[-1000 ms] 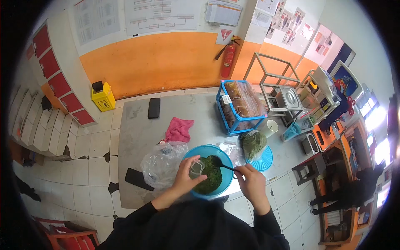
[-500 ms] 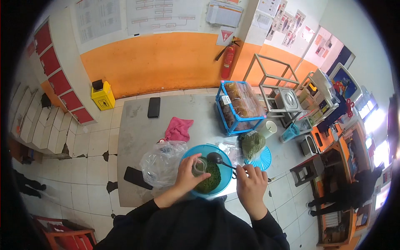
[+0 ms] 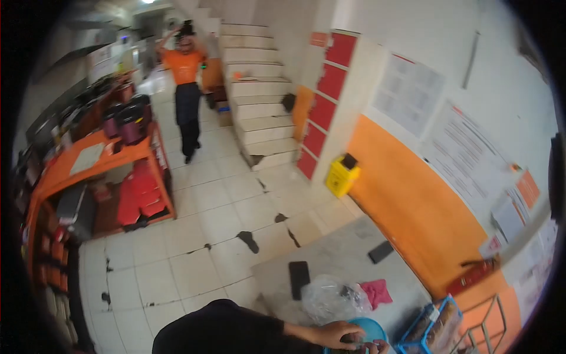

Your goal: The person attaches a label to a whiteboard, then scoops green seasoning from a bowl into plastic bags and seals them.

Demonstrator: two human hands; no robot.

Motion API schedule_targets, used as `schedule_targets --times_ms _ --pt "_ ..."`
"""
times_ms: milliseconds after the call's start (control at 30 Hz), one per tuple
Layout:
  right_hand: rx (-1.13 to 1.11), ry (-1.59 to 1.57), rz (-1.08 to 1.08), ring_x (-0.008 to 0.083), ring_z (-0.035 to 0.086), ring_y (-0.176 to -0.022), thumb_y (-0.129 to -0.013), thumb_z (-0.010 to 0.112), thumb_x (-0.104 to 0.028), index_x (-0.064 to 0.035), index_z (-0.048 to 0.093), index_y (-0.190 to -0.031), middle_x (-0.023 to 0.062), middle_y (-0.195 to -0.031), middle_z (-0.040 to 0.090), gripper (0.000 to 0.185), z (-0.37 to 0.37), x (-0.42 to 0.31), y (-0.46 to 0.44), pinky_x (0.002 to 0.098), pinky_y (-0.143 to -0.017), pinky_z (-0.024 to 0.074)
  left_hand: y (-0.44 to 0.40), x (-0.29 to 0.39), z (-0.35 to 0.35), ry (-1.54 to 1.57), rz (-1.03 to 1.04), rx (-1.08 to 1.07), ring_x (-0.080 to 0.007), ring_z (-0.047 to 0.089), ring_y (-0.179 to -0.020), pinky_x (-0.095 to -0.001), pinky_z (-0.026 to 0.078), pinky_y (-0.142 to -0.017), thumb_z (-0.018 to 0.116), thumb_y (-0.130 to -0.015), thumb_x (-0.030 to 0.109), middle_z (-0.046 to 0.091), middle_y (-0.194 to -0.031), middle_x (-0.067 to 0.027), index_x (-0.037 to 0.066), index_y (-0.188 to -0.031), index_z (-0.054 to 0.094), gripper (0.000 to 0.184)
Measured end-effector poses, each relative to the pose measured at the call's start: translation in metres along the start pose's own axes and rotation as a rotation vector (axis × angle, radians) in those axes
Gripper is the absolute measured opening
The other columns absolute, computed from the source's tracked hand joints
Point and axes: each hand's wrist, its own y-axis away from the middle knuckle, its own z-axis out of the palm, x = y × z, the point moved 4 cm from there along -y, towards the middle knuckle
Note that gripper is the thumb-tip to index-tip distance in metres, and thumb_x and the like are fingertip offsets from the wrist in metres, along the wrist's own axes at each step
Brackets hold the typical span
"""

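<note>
Over the light-blue bowl (image 3: 372, 326) at the bottom edge, my left hand (image 3: 333, 334) curves round a small clear cup, which is blurred and mostly hidden by the fingers. My right hand (image 3: 378, 347) is close beside it on the right, cut off by the frame, with fingers bent; what it holds cannot be made out. The green contents of the bowl are mostly out of sight. A crumpled clear plastic bag (image 3: 331, 300) lies left of the bowl, touching a pink cloth (image 3: 377, 292).
On the metal table (image 3: 348, 248) lie two dark phones (image 3: 299, 279) (image 3: 381, 252). A blue crate (image 3: 429, 327) stands right of the bowl. A person in an orange top (image 3: 184, 68) is upright in the walkway, near stairs (image 3: 259, 109) and an orange counter (image 3: 94, 156).
The view has swung left, bringing the stairs, counter and person into sight. Both hands now appear at the bottom edge, closer together; the black spoon no longer shows.
</note>
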Motion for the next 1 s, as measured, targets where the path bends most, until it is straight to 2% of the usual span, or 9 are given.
schedule_targets --times_ms 67,167,300,433,500,733,800,933,1000 --pt "-0.284 -0.141 0.127 0.0312 0.059 -0.084 -0.085 0.058 -0.004 -0.0055 0.065 -0.094 0.0139 -0.101 0.061 0.012 0.004 0.025 0.006 0.0362 -0.065 0.0484 0.005 -0.003 -0.001 0.008 -0.059 0.088 -0.0219 0.065 -0.088 -0.0350 0.049 -0.078 0.066 -0.087 0.029 0.066 -0.091 -0.0088 0.006 -0.110 0.061 0.033" --pt "-0.290 -0.307 0.126 0.0268 0.060 -0.085 -0.087 0.057 -0.004 -0.0049 0.064 -0.100 0.0111 -0.101 0.062 0.015 0.004 0.031 0.005 0.0341 -0.065 0.0493 0.012 -0.007 0.004 0.077 -0.151 0.181 -0.0157 0.066 -0.086 -0.0292 0.050 -0.075 0.061 -0.093 0.026 0.070 -0.095 -0.0084 0.005 -0.103 0.067 0.024" --pt "-0.228 -0.471 0.253 0.0192 0.060 -0.085 -0.088 0.056 -0.003 -0.0037 0.057 -0.114 0.0107 -0.096 0.063 0.026 -0.002 0.023 -0.003 0.0279 -0.064 0.0496 0.020 -0.005 0.005 -0.037 -0.221 0.231 -0.0178 0.068 -0.085 -0.0306 0.051 -0.074 0.065 -0.090 0.023 0.070 -0.092 -0.0094 0.004 -0.099 0.067 0.021" --pt "-0.339 -0.455 0.491 0.0198 0.059 -0.085 -0.087 0.058 -0.004 -0.0031 0.054 -0.120 0.0108 -0.096 0.063 0.033 -0.006 0.036 -0.004 0.0291 -0.067 0.0487 0.020 -0.007 0.014 -0.201 -0.217 0.253 -0.0236 0.067 -0.083 -0.0330 0.051 -0.072 0.063 -0.089 0.027 0.069 -0.090 -0.0096 0.006 -0.097 0.067 0.023" --pt "-0.323 -0.463 0.425 0.0213 0.057 -0.083 -0.085 0.062 -0.007 -0.0033 0.051 -0.125 0.0110 -0.094 0.063 0.042 -0.018 0.032 -0.007 0.0327 -0.071 0.0477 0.017 -0.005 0.017 -0.267 -0.151 0.327 -0.0271 0.066 -0.078 -0.0356 0.051 -0.068 0.062 -0.089 0.026 0.068 -0.087 -0.0096 0.007 -0.095 0.066 0.020" --pt "-0.205 -0.542 0.365 0.0249 0.056 -0.083 -0.080 0.070 -0.011 -0.0035 0.047 -0.132 0.0114 -0.095 0.061 0.057 -0.019 0.042 0.002 0.0344 -0.073 0.0458 0.007 0.010 0.019 -0.489 -0.104 0.243 -0.0259 0.063 -0.071 -0.0376 0.046 -0.068 0.062 -0.089 0.025 0.067 -0.082 -0.0058 0.009 -0.088 0.066 0.016" --pt "-0.097 -0.382 0.231 0.0250 0.056 -0.085 -0.080 0.069 -0.009 -0.0031 0.045 -0.134 0.0117 -0.095 0.060 0.059 -0.017 0.040 0.003 0.0342 -0.073 0.0455 0.004 0.015 0.017 -0.486 -0.041 0.218 -0.0245 0.063 -0.074 -0.0379 0.045 -0.073 0.062 -0.088 0.026 0.067 -0.080 -0.0045 0.010 -0.087 0.066 0.016" --pt "-0.092 -0.296 0.211 0.0261 0.056 -0.088 -0.081 0.067 -0.007 -0.0023 0.044 -0.136 0.0123 -0.096 0.060 0.060 -0.003 0.053 0.020 0.0342 -0.074 0.0453 0.000 0.016 0.013 -0.452 -0.111 0.115 -0.0245 0.062 -0.082 -0.0376 0.044 -0.077 0.063 -0.089 0.028 0.068 -0.088 -0.0028 0.012 -0.091 0.069 0.017" --pt "-0.069 -0.225 0.085 0.0270 0.056 -0.089 -0.082 0.066 -0.006 -0.0014 0.042 -0.139 0.0131 -0.099 0.061 0.062 0.001 0.050 0.020 0.0335 -0.072 0.0446 -0.001 0.014 0.012 -0.450 -0.098 0.091 -0.0232 0.063 -0.083 -0.0359 0.043 -0.079 0.063 -0.089 0.028 0.069 -0.089 -0.0025 0.012 -0.090 0.069 0.017"
